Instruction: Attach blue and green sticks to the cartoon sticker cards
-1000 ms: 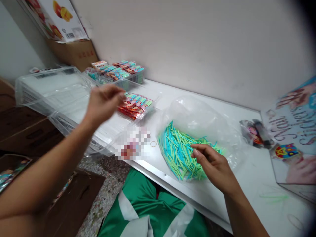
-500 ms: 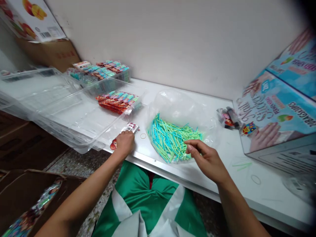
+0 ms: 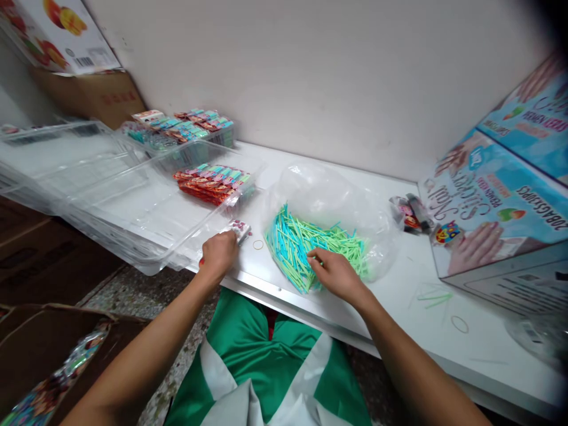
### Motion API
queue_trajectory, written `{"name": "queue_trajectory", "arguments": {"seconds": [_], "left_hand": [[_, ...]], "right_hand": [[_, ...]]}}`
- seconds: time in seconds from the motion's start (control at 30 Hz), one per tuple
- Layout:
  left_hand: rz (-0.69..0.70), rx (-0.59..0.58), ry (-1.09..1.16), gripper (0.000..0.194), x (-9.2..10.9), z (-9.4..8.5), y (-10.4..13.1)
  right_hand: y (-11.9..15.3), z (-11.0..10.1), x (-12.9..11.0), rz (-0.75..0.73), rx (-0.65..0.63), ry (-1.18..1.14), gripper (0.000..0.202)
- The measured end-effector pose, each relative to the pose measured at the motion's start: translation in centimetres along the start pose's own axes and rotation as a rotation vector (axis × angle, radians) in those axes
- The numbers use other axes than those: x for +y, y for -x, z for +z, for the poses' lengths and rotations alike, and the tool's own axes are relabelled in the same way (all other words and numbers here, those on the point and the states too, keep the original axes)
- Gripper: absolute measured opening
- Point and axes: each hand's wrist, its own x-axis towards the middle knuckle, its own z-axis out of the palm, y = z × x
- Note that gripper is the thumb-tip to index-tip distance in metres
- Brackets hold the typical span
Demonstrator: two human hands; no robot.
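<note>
My left hand [image 3: 219, 255] is closed over a small printed packet [image 3: 239, 229] at the table's front edge. A white end with dark red marks sticks out past the fingers, and a bit of red shows at the wrist side. My right hand [image 3: 336, 273] is over the thin green and blue plastic sticks [image 3: 306, 245], which lie heaped in a clear plastic bag [image 3: 310, 177]. Its thumb and fingertips are pinched together at the heap. Whether a stick is between them is too small to tell.
A clear plastic tray [image 3: 151, 260] overhangs the table's front edge at left, with red packets [image 3: 210, 183] in its right end. More packets [image 3: 190, 127] stand behind. Blue printed boxes [image 3: 501, 195] are at right. An open carton [image 3: 53, 319] is at lower left.
My right hand has moved left and slightly down, onto the middle of the stick heap. The left hand has shifted slightly left, covering more of the packet's near end.
</note>
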Motion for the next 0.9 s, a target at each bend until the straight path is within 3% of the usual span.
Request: {"name": "queue_trajectory", "arguments": {"seconds": [0.13, 0.23, 0.37, 0.47, 0.63, 0.9], "left_hand": [[0.008, 0.356, 0.36, 0.034, 0.3, -1.6, 1.3], [-0.023, 0.438, 0.81, 0.029, 0.8, -3.3, 2.7], [-0.227, 0.249, 1.539, 0.022, 1.4, -4.7, 3.7], [-0.408, 0.044, 1.866, 0.019, 1.3, -4.8, 3.9], [-0.512, -0.175, 2.014, 0.018, 1.1, -4.4, 4.2], [-0.305, -0.242, 2.011, 0.021, 2.5, -4.9, 2.8]], "right_hand": [[-4.6, 1.5, -2.5, 0.03, -0.1, 0.166, 0.032], [-7.6, 3.1, -3.7, 0.072, -0.133, 0.223, 0.039], [-10.0, 4.4, -4.0, 0.094, -0.186, 0.274, 0.04], [-10.9, 3.9, -3.3, 0.085, -0.225, 0.292, 0.033], [-10.6, 1.7, -1.2, 0.039, -0.241, 0.291, 0.032], [-8.5, -0.5, -0.1, -0.034, -0.11, 0.259, 0.037]]}}
